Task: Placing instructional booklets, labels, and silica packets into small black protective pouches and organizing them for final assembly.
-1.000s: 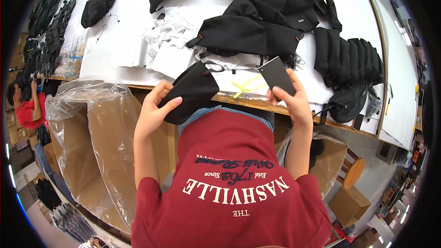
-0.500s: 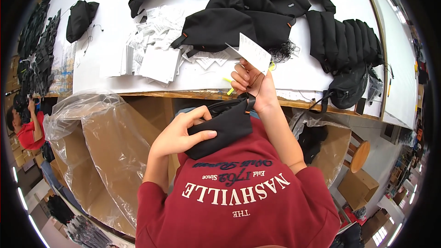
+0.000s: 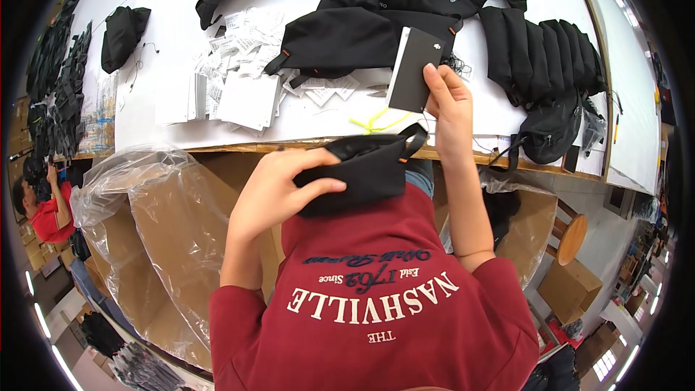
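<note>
A small black fabric pouch (image 3: 365, 185), its top gaping and a strap loop with an orange tab at its right end, is held against my body at the table's edge. My left hand (image 3: 279, 185) grips it, fingers inside the opening and thumb on the front. My right hand (image 3: 450, 105) pinches a folded card tag (image 3: 417, 69), dark on the face I see, with a white edge, by its lower right side. A thin cord appears to hang below that hand, near the strap. Behind the pouch, a thin yellow-green thing (image 3: 376, 127) lies on the table.
Black bags (image 3: 337, 40) are heaped on the white table (image 3: 166, 43), with more in a row (image 3: 517, 51) at right. White paper slips (image 3: 246, 43) and cards (image 3: 246, 99) lie left. A plastic-lined carton (image 3: 174, 224), a stool (image 3: 572, 240) and another person (image 3: 51, 210) are around me.
My right hand has risen to the right, and the tag has turned from its white printed side to its dark side. The pouch has moved slightly up, its strap loop now standing out.
</note>
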The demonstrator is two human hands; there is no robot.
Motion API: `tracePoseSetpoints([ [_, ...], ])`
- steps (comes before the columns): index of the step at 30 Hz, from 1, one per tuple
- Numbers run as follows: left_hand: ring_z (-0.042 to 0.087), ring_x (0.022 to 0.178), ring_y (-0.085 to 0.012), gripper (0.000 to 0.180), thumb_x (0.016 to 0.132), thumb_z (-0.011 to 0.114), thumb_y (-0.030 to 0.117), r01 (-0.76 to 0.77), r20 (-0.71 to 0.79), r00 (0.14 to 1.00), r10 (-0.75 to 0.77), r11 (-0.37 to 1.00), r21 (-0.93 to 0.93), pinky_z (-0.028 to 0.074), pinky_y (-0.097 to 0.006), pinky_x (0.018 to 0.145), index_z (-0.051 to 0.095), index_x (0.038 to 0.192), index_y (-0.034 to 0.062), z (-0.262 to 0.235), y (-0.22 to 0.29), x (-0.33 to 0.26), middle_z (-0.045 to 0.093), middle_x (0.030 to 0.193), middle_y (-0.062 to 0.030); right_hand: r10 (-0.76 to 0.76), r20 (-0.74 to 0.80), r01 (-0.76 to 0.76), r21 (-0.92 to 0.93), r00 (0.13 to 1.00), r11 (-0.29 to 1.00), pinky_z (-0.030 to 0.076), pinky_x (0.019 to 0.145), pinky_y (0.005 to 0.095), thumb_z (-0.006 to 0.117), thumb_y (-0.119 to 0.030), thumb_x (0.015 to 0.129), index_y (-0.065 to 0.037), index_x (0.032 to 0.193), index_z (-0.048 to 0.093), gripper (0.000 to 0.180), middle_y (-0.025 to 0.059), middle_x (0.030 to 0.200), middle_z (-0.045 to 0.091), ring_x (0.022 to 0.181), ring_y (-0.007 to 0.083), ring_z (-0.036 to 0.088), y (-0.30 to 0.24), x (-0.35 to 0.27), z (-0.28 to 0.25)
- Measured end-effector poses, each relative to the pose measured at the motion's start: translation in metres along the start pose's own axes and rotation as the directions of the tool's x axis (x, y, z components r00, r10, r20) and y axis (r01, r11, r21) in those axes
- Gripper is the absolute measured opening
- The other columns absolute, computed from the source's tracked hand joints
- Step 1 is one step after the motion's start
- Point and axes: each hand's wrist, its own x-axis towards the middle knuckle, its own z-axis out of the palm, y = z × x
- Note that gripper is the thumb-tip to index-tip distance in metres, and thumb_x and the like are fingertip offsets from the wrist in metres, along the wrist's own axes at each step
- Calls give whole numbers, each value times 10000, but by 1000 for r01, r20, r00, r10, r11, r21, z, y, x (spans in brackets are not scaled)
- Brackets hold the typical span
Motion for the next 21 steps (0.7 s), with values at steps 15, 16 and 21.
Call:
tracePoseSetpoints([
  [15, 566, 905, -250, 181, 759, 718, 170, -301, 210, 940, 270, 944, 133, 422, -378, 878, 649, 897, 75, 12, -19, 32, 626, 850, -74, 318, 641, 440, -736, 699, 515, 386, 542, 327, 739, -336, 759, -77, 866, 679, 287, 67, 646, 534, 570, 207, 498, -36, -34, -2],
  [16, 562, 839, -255, 172, 789, 705, 183, -315, 167, 938, 303, 948, 49, 420, -350, 825, 650, 907, 70, 12, -23, 34, 627, 837, -74, 326, 660, 410, -705, 677, 579, 370, 542, 304, 767, -342, 735, -61, 842, 653, 322, 57, 656, 533, 580, 176, 472, -34, -35, -5],
  [21, 599, 852, -230, 218, 868, 645, 234, -94, -311, 947, 78, 995, -35, 459, -339, 799, 620, 920, 24, -1, -66, 71, 634, 867, -105, 275, 688, 474, -685, 672, 553, 419, 574, 324, 758, -321, 741, -52, 800, 631, 303, 62, 703, 584, 645, 218, 548, -30, -44, -11],
])
